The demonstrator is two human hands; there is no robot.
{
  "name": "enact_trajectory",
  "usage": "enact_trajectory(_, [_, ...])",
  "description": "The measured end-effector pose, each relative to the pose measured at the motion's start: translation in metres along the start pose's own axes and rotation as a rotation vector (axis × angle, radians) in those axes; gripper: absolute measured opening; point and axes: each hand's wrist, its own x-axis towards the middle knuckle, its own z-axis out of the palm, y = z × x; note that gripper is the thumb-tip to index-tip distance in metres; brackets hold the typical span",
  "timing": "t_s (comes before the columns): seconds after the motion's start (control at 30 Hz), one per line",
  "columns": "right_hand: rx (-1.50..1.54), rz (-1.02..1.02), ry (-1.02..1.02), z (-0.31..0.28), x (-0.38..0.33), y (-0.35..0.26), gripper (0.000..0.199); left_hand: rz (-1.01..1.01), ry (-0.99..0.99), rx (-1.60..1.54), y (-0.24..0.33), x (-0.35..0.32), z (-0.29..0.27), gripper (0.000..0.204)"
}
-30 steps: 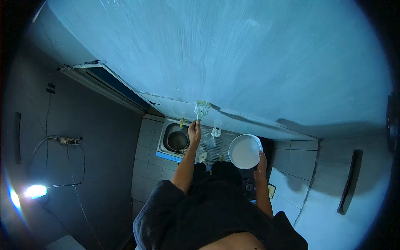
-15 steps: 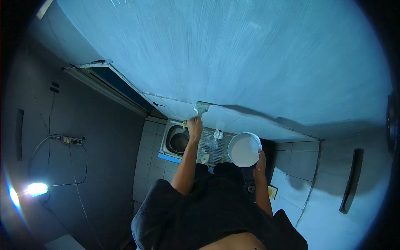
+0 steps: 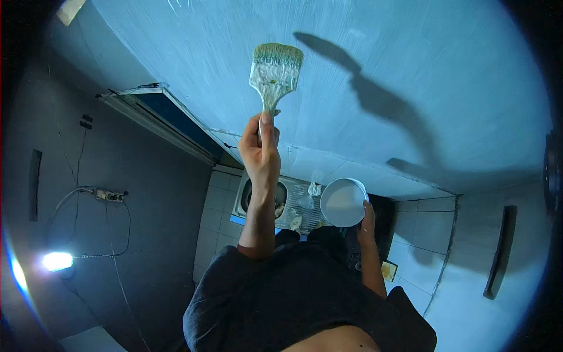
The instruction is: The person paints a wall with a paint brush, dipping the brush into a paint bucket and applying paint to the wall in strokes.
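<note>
A wide paintbrush (image 3: 274, 71) with a paint-smeared handle is gripped in my left hand (image 3: 263, 146), thumb along the handle and bristles pointing up. It is raised in front of the pale, brush-streaked wall (image 3: 375, 94); whether the bristles touch the wall I cannot tell. At the right, my right hand (image 3: 367, 220) holds a round white bucket (image 3: 342, 203) by its side. Whitish paint shows inside the bucket. The fingers behind its rim are partly hidden.
Below my arms lies a metal sink (image 3: 282, 196) with a ribbed drainboard, carrying crumpled plastic bags (image 3: 314, 189). On the dark left wall are a bright lamp (image 3: 57, 261) and a socket strip (image 3: 109, 195) with loose cables. A window-like opening (image 3: 176, 120) is at the upper left.
My left hand has lifted the paintbrush from the wall's lower edge, near the tiles, to much higher up. The bucket in my right hand has barely shifted.
</note>
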Motion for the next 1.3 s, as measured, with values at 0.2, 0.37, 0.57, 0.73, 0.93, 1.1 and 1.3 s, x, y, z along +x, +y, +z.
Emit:
enact_trajectory(0.2, [0.008, -0.086, 0.008, 0.008, -0.001, -0.002, 0.035, -0.143, -0.049, 0.156, -0.125, -0.015, -0.046, 0.04])
enact_trajectory(0.37, [-0.019, -0.122, 0.005, -0.001, 0.007, 0.001, 0.036, -0.242, -0.016, 0.496, -0.185, -0.074, -0.086, 0.039])
enact_trajectory(0.57, [0.003, -0.144, 0.008, -0.006, 0.012, -0.006, 0.044, -0.245, 0.113, 0.389, -0.094, -0.069, -0.039, 0.041])
enact_trajectory(0.73, [-0.234, -0.212, -0.15, -0.027, 0.024, -0.027, 0.056, 0.077, 0.007, 0.031, 0.037, -0.018, 0.054, 0.036])
enact_trajectory(0.93, [-0.693, -0.891, -0.228, -0.045, 0.052, -0.02, 0.047, 0.168, -0.13, -0.021, 0.058, 0.038, 0.106, 0.039])
enact_trajectory(1.1, [-0.491, -0.775, -0.251, -0.066, 0.07, 0.001, 0.048, 0.051, 0.007, 0.042, -0.011, 0.004, 0.082, 0.036])
enact_trajectory(1.3, [-0.068, -0.07, -0.061, -0.041, 0.04, -0.049, 0.043, -0.201, 0.062, 0.205, -0.136, -0.071, 0.018, 0.036])
